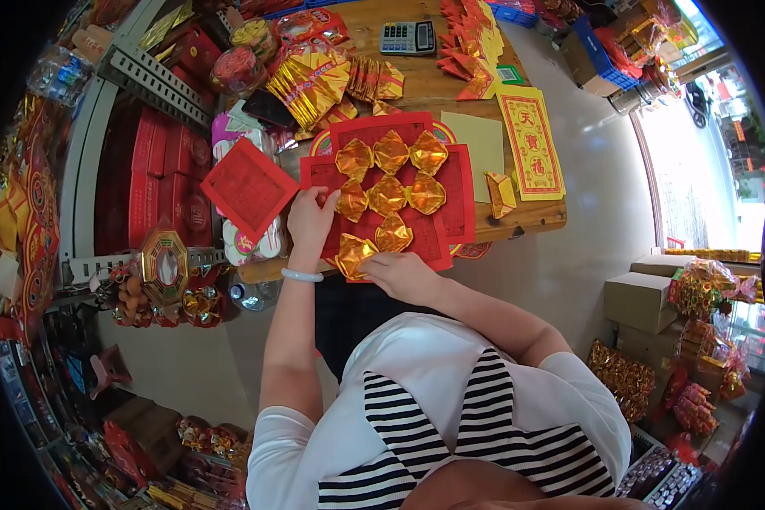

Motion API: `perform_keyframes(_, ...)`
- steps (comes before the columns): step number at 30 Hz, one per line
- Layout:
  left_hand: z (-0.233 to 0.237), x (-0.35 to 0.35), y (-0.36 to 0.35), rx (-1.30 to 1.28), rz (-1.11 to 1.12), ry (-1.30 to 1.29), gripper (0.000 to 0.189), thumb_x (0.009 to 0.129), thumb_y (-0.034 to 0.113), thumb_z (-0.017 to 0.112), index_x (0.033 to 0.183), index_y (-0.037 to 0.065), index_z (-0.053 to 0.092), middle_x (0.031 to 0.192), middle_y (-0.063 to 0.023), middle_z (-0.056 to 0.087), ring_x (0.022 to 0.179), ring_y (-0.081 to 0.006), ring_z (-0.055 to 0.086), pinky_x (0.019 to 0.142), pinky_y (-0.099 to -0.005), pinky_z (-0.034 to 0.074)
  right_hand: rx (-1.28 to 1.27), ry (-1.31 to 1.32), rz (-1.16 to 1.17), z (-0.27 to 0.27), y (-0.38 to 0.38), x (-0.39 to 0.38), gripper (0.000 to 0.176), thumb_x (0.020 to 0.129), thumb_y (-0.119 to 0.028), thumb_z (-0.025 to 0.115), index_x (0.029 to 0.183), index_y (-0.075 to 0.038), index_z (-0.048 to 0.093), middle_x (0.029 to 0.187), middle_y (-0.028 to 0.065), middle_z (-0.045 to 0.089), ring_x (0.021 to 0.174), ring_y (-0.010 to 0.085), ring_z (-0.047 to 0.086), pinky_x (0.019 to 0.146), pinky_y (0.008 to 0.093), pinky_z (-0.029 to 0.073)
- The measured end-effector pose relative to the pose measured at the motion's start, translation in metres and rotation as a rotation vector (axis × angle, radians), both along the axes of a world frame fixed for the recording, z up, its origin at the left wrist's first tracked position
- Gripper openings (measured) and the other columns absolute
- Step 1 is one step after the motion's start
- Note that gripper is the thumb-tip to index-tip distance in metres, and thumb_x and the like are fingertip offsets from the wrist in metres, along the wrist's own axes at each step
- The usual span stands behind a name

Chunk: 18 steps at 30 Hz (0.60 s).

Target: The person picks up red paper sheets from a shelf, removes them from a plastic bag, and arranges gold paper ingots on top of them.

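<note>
Several gold foil paper ingots (pixel 388 194) sit in rows on overlapping red paper sheets (pixel 459 191) at the table's near side. My right hand (pixel 401 276) has its fingers closed on the edge of the nearest gold paper ingot (pixel 354 253), at the lower left of the group. At the left edge of the sheets is my left hand (pixel 312 219), with its fingers curled beside the left ingot of the middle row (pixel 352 201). Whatever those fingers may pinch is hidden. A separate red printed sheet (pixel 251 189) lies tilted to the left of this hand.
On the wooden table (pixel 531 219) are a calculator (pixel 407 37), folded red-and-gold papers (pixel 310 81), yellow printed sheets (pixel 531 143) and a loose folded gold piece (pixel 501 195). Metal shelving (pixel 157 89) with red boxes stands at left. Cardboard boxes (pixel 639 302) are at right.
</note>
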<state>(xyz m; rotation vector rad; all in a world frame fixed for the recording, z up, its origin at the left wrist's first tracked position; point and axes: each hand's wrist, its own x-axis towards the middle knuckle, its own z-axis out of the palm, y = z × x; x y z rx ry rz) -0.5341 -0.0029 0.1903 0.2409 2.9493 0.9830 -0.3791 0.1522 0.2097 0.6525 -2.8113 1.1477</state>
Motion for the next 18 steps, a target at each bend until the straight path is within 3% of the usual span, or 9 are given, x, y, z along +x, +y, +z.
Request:
perform_keyframes(8,-0.001,0.007,-0.007,0.054,0.038,-0.094,0.032,0.086,0.035,0.066,0.098,0.005,0.07,0.084,-0.0078,0.065,0.068,-0.0219,0.06,0.063,-0.0326,0.048,-0.056,0.0,-0.02,-0.016,-0.006,-0.021,0.018,0.088,-0.016,0.056,0.103,-0.007,0.058,0.096,0.0096,0.061,0.084,0.0284,0.063,0.071,0.0358,0.05)
perform_keyframes(18,0.0,0.021,-0.015,0.145,0.059,-0.013,0.027,0.087,0.032,0.065,0.096,0.007,0.07,0.081,-0.0064,0.063,0.063,-0.0219,0.058,0.059,-0.034,0.047,0.114,0.039,-0.039,-0.038,-0.002,-0.032,0.011,0.085,-0.014,0.056,0.093,-0.007,0.057,0.09,0.0091,0.061,0.081,0.0289,0.062,0.071,0.0362,0.05)
